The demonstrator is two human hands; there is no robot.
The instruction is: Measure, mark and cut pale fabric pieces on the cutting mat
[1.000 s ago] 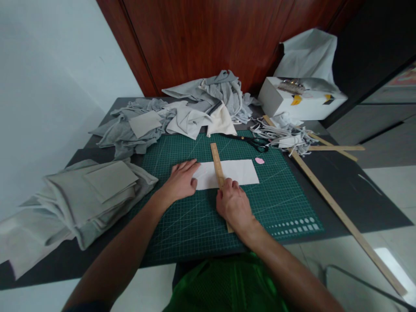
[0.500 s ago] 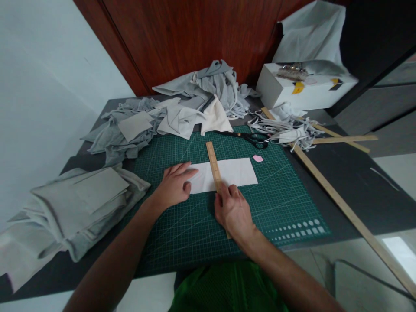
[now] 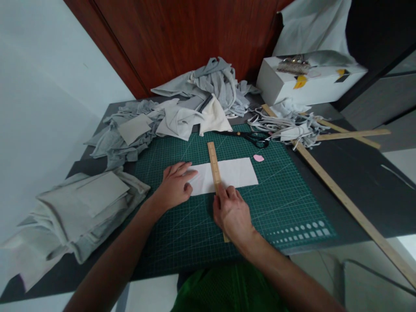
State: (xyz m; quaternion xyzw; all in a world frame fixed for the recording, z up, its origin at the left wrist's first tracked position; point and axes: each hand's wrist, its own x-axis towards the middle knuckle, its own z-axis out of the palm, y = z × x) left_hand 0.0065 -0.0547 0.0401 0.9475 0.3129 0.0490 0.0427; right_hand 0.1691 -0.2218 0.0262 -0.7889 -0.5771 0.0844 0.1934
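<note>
A white rectangular fabric piece (image 3: pixel 238 172) lies flat on the green cutting mat (image 3: pixel 279 203). Across it, slightly slanted, rests a short wooden ruler (image 3: pixel 213 161), its near end showing below my wrist. My right hand (image 3: pixel 232 208) is closed around the ruler's lower part, just at the fabric's near edge. On the fabric's left end lies my left hand (image 3: pixel 177 184), fingers stretched out and pressing down. A small pink piece (image 3: pixel 258 158), perhaps chalk, sits beyond the fabric's right end. Black scissors (image 3: pixel 250 136) lie at the mat's far edge.
Grey cloth heaps (image 3: pixel 211 82) fill the back of the table, and folded fabric (image 3: pixel 87 203) is stacked at left. A long wooden ruler (image 3: pixel 341 195) slants over the right edge. Fabric strips (image 3: pixel 289 123) lie near a white box (image 3: pixel 292 84).
The view has shifted slightly. The ruler's near end appears a little further left, with my right hand still on it; my left hand stays in place on the fabric.
</note>
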